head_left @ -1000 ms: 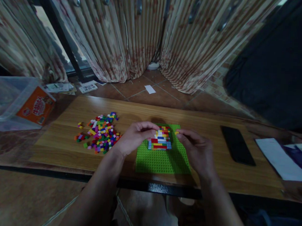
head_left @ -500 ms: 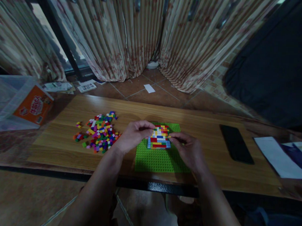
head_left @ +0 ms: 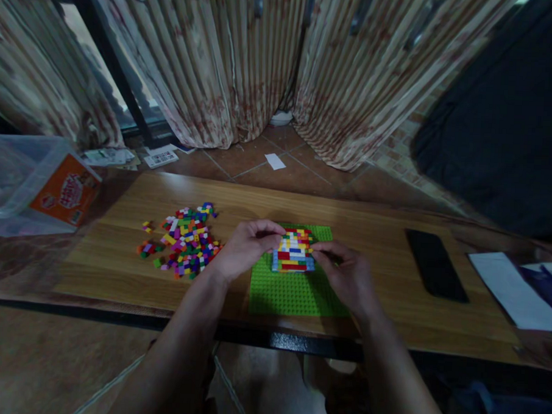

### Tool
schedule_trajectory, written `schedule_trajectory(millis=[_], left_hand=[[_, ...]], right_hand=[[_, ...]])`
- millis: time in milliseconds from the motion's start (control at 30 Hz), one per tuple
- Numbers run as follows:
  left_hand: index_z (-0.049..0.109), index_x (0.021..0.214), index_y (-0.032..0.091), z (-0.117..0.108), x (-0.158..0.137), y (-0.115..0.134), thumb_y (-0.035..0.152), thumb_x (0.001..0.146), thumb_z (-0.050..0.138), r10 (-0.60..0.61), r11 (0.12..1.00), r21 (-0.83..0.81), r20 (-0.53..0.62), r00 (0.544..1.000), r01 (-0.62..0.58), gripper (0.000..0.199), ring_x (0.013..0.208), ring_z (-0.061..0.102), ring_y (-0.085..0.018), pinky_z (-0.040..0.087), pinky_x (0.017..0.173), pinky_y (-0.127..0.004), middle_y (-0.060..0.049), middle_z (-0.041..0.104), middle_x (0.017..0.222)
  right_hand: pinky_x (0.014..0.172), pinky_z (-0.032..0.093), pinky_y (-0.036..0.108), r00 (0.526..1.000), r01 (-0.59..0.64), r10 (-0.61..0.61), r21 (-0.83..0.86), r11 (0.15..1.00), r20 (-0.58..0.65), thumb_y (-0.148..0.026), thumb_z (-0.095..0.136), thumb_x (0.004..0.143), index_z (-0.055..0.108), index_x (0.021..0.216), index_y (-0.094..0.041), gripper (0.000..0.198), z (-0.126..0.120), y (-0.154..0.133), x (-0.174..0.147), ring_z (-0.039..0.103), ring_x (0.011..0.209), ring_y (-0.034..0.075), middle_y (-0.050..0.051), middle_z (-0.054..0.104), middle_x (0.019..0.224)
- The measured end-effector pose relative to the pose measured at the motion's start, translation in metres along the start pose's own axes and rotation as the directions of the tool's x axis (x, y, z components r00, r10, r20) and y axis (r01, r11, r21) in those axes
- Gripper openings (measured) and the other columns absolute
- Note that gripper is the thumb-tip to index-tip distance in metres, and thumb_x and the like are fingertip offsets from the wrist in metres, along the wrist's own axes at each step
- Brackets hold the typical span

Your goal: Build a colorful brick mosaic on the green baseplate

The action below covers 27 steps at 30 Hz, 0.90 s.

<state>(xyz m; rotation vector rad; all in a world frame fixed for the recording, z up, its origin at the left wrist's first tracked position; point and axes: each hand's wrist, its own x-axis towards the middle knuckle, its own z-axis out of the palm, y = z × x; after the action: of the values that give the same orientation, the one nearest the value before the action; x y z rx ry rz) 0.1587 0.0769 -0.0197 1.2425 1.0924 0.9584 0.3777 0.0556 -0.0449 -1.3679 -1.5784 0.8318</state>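
Observation:
A stepped build of toy bricks [head_left: 294, 255], in red, white, yellow and blue rows, stands on a green baseplate [head_left: 294, 299]. My left hand [head_left: 249, 245] is at its left side, thumb and forefinger closed against the upper left edge. On the right side, my right hand [head_left: 344, 268] pinches a small yellow brick [head_left: 309, 250] between thumb and fingertips, touching or very close to the build. Part of the build's left edge is hidden behind my left fingers.
Loose coloured bricks [head_left: 189, 243] lie in a pile on the wooden table [head_left: 117, 279], left of my hands. A black phone-like slab [head_left: 435, 264] and white paper [head_left: 512, 290] are at the right. A clear plastic box [head_left: 21, 183] with an orange label stands far left.
The whole view has shifted slightly, moving the scene a little to the right. Both hands keep nearly the same positions at the build, the right still pinching the yellow brick.

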Motion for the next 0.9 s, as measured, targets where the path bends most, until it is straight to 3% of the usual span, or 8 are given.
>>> schedule_trajectory(millis=[567, 700, 900], left_hand=[[0.070, 0.085, 0.014, 0.000, -0.001, 0.001, 0.020, 0.075, 0.067, -0.011, 1.000, -0.008, -0.019, 1.000, 0.010, 0.012, 0.060, 0.050, -0.008, 0.043, 0.062, -0.024, 0.001, 0.063, 0.070], [0.070, 0.085, 0.014, 0.001, 0.000, 0.001, 0.020, 0.073, 0.068, -0.013, 1.000, -0.026, -0.016, 1.000, 0.012, 0.013, 0.059, 0.050, -0.008, 0.042, 0.060, -0.024, 0.001, 0.063, 0.070], [0.070, 0.085, 0.014, 0.000, -0.001, 0.001, 0.020, 0.073, 0.068, -0.017, 0.999, -0.031, -0.015, 1.000, 0.016, 0.014, 0.059, 0.050, -0.008, 0.040, 0.060, -0.024, 0.001, 0.063, 0.069]], right_hand=[[0.073, 0.051, 0.034, 0.997, -0.051, 0.054, 0.064, 0.997, -0.057, -0.033, 0.068, 0.077, 0.077, 0.079, -0.024, 0.012, 0.005, -0.002, 0.000, 0.066, 0.076, 0.019, 0.003, 0.075, 0.084], [0.070, 0.051, 0.032, 0.977, -0.166, 0.192, 0.232, 0.958, -0.094, -0.030, 0.075, 0.068, 0.076, 0.072, -0.024, 0.007, 0.011, -0.006, 0.002, 0.064, 0.071, 0.017, 0.001, 0.074, 0.076], [0.057, 0.045, 0.026, 0.925, -0.293, 0.377, 0.532, 0.795, -0.054, -0.028, 0.084, 0.053, 0.074, 0.064, -0.022, 0.016, 0.017, -0.007, 0.005, 0.055, 0.055, 0.011, -0.003, 0.067, 0.061]])
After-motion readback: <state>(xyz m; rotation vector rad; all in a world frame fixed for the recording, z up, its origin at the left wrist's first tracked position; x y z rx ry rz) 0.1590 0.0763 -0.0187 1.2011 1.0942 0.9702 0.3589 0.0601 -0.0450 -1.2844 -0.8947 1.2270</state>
